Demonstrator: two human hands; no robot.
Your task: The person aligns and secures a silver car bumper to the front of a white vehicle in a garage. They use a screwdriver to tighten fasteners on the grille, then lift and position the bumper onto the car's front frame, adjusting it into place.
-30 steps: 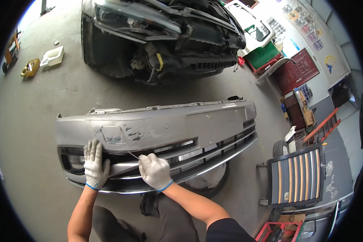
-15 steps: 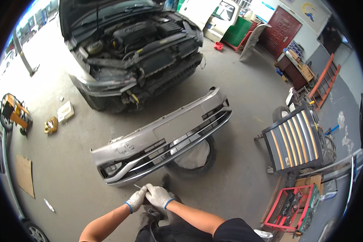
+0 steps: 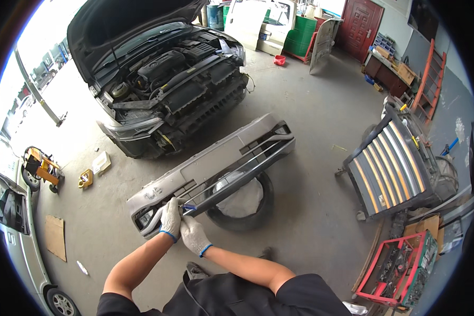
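Observation:
A grey car front bumper (image 3: pixel 205 158) lies face up in front of me, propped over a tyre (image 3: pixel 269 195) on the floor. My left hand (image 3: pixel 170 217), in a white knit glove, is closed at the bumper's near left end, over the lower grille. At its fingertips shows a small blue object (image 3: pixel 188 207), too small to name. Just beside and below it is my right hand (image 3: pixel 196 238), gloved alike, its fingers curled against the left hand. What the right fingers hold, if anything, is hidden.
Beyond the bumper stands a car (image 3: pixel 158 79) with its hood up and its front stripped. A striped tool cabinet (image 3: pixel 387 171) and a red tool crate (image 3: pixel 392 268) stand at right. At left are a yellow jug (image 3: pixel 86 178), cardboard (image 3: pixel 55 237) and another car (image 3: pixel 16 216).
Both hands have moved up and forward from near my feet to the bumper's left end. A thin pale tip showed at the hands before; now a blue object shows there. My view has shifted.

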